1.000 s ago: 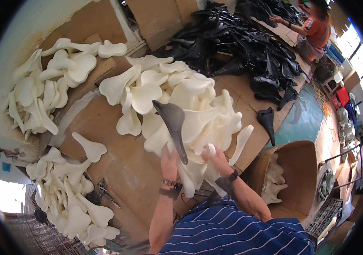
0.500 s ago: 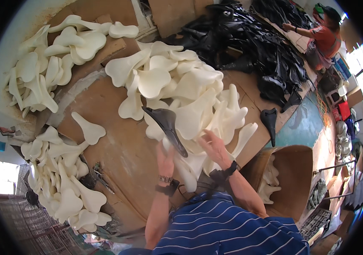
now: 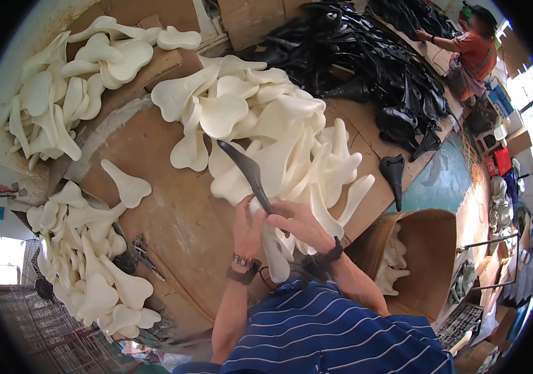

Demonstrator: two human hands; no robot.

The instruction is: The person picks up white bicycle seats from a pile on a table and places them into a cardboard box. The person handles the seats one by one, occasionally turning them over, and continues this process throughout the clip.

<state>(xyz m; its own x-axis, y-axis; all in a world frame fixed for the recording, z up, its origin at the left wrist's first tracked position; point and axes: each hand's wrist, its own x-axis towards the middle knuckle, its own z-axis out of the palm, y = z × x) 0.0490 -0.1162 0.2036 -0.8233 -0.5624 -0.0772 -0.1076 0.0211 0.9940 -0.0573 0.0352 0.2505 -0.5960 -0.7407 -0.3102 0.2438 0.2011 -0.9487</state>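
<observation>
Hands now closer to the body than a second ago: left hand (image 3: 247, 227) and right hand (image 3: 297, 223) fingers pinching the black saddle shell (image 3: 251, 174) against a cream foam pad (image 3: 274, 252), just below the central cream pile (image 3: 260, 118) on the surface (image 3: 173, 212).

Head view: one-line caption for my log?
Both hands, left and right, grip a dark saddle shell above a worktable heaped with cream foam pads.

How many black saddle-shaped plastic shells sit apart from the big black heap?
2: one black saddle-shaped plastic shell is held by the left hand and right hand; another black shell lies alone at the brown table edge. Others may hide under cream foam pads.
</observation>
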